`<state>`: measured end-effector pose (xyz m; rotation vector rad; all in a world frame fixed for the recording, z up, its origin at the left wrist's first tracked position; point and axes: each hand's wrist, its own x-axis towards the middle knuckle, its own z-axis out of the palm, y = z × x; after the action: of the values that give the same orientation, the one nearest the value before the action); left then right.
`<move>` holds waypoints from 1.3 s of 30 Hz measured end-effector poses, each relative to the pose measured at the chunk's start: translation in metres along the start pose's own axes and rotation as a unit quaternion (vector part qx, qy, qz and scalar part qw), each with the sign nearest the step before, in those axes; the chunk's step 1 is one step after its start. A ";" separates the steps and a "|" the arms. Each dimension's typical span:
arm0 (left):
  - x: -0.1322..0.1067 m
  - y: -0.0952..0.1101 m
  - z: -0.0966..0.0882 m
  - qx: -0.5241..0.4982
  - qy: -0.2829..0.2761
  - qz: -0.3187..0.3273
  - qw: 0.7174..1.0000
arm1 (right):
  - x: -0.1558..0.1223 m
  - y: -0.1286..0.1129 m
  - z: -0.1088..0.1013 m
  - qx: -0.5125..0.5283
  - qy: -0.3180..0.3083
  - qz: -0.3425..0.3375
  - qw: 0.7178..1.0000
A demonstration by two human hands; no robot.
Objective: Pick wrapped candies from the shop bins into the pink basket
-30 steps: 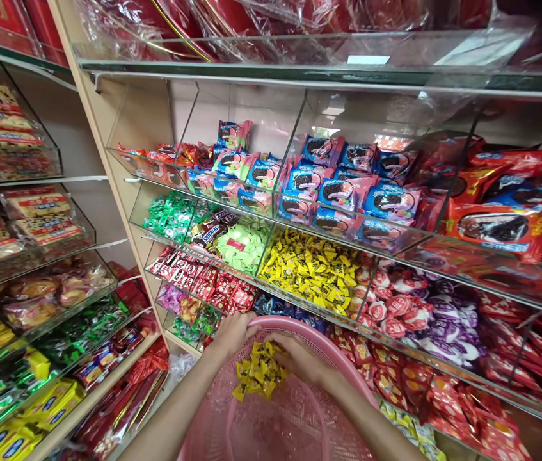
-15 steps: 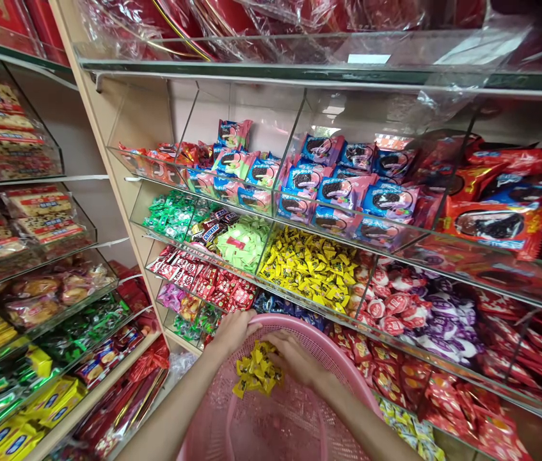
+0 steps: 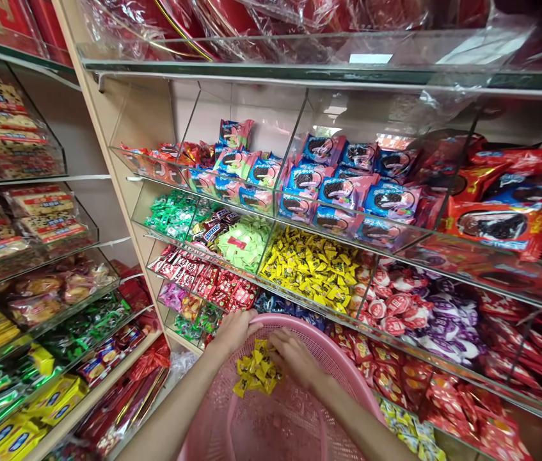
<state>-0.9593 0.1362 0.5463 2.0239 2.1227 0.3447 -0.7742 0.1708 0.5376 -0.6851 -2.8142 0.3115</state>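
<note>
A pink plastic basket (image 3: 347, 365) is in front of me at the bottom middle, tilted so that I look into it. My left hand (image 3: 236, 330) grips its far left rim, thumb over the edge. Inside lies a small heap of yellow-wrapped candies (image 3: 257, 368). My right hand (image 3: 297, 358) reaches into the basket, its curled fingers against the heap's right side. The fingertips are partly hidden among the wrappers. Just beyond the basket is a clear shelf bin of similar yellow-wrapped candies (image 3: 309, 262).
Left of the yellow bin sit light-green candies (image 3: 244, 242) and green ones (image 3: 171, 214); red and purple candies (image 3: 450, 323) are to its right. Blue-pink cookie packs (image 3: 342, 189) fill the shelf above. Another shelf rack with packaged snacks (image 3: 40, 211) stands at left.
My right hand has shifted very slightly against the yellow candies. My left hand stays on the rim, and the view has moved only a little.
</note>
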 end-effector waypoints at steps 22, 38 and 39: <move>0.001 -0.001 0.000 -0.004 -0.005 -0.002 1.000 | 0.029 -0.003 -0.165 -0.152 0.076 0.198 0.965; -0.001 0.000 -0.003 -0.011 0.003 0.001 1.000 | 0.049 0.002 -0.176 -0.237 -0.136 0.332 0.903; -0.001 0.000 -0.003 -0.013 0.005 0.003 1.000 | 0.049 0.003 -0.177 -0.234 -0.150 0.326 0.903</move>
<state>-0.9601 0.1349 0.5495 2.0179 2.1080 0.3810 -0.7679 0.2228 0.7139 -1.8360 -2.8596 -0.1937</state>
